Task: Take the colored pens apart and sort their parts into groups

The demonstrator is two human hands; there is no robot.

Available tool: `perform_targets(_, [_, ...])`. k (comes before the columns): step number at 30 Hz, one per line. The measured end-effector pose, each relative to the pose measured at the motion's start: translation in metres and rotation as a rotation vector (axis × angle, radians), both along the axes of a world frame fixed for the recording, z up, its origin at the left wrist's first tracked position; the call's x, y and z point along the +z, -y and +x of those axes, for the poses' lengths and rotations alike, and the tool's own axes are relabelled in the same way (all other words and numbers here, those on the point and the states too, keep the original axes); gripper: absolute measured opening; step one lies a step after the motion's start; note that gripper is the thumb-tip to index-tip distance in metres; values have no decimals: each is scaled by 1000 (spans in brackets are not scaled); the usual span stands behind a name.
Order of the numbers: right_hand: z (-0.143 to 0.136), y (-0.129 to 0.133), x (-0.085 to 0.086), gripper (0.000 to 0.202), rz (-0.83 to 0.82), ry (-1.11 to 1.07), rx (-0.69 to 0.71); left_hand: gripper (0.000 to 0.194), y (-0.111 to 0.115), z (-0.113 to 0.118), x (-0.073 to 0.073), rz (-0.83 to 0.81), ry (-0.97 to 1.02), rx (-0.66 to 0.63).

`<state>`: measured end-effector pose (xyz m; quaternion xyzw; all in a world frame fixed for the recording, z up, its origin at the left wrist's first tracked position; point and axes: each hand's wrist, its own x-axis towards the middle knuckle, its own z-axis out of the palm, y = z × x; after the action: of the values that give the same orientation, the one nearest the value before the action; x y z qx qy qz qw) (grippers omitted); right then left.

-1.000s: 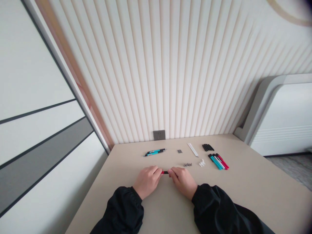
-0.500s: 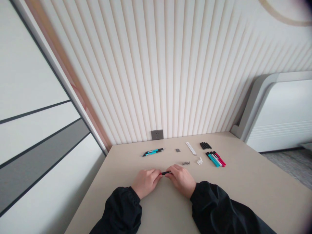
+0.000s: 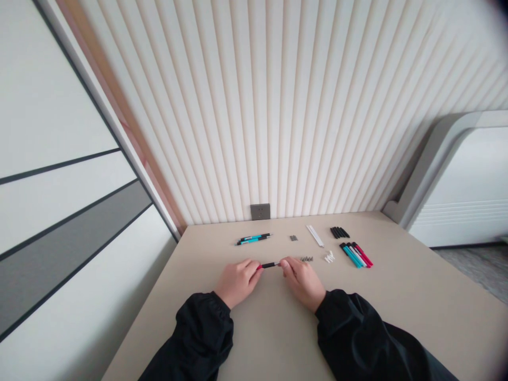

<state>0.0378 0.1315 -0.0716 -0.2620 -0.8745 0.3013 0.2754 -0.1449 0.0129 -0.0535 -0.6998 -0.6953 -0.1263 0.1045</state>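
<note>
Red-black pen (image 3: 268, 265) bridges left hand (image 3: 238, 282) and right hand (image 3: 304, 282), both pinching.

We count one left hand (image 3: 237, 281), one right hand (image 3: 304, 280), one red-and-black pen (image 3: 269, 265). Two blue pens (image 3: 254, 240). About five black grips (image 3: 339, 233), as we see it. Two teal barrels (image 3: 353, 258); at least one white barrel (image 3: 359, 258), at least one red barrel (image 3: 364, 256), overlap blurring our tally. Several white sticks (image 3: 315, 236), too bunched for us to number. White plugs (image 3: 329, 257): roughly four. Silver cones (image 3: 307, 259): several, number unsure. One wall socket (image 3: 260, 211), one table (image 3: 278, 328).
</note>
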Motion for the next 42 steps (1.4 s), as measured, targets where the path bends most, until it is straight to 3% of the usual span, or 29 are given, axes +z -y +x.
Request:
perform_targets(4, [2,-1,0,43,-15,26,83,27,0,2,0,-22,-40,-52])
perform_targets(8, [3,-3,-4,33,-13,9,186,26,0,1,1,-29,-57,-103])
perform_targets(13, [2,-1,-4,18,-32,5,121,29,-1,1,2,-42,-73,-74])
perform_targets(20, [2,1,-1,37,-22,52,131,29,-1,3,1,-41,-89,-61])
perform_targets(24, [1,0,-3,14,-8,30,107,29,-1,3,1,-48,-92,-55])
perform_targets(31, [1,2,-4,28,-8,44,118,31,-2,4,1,-25,-58,-75])
perform_targets(34, [1,1,-6,12,-7,15,67,31,-2,4,0,-20,-44,-67])
perform_targets(37, [1,2,-7,26,-23,-16,54,30,-2,3,-1,-19,-25,-51])
perform_targets(42, [1,3,-4,25,-20,19,90,31,-3,4,-1,-22,-34,-72])
